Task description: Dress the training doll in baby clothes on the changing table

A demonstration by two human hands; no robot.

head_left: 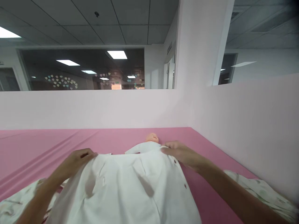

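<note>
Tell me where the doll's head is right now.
In the head view, the doll's head lies near the middle on the pink sheet, just beyond the white cloth and left of the right hand.

Soft, fairly even indoor light; folds of the white cloth (pixel 130 189) are gently shadowed. Ceiling light panel (pixel 8 33) is blown out, interior window (pixel 88 62) left dim. Upper-right corner is darkened, side edges stretched, fine detail softened.

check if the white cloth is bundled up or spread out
Spread out: the left hand and right hand hold its top edge apart, and the white cloth falls broadly between them, with loose creases.
</note>
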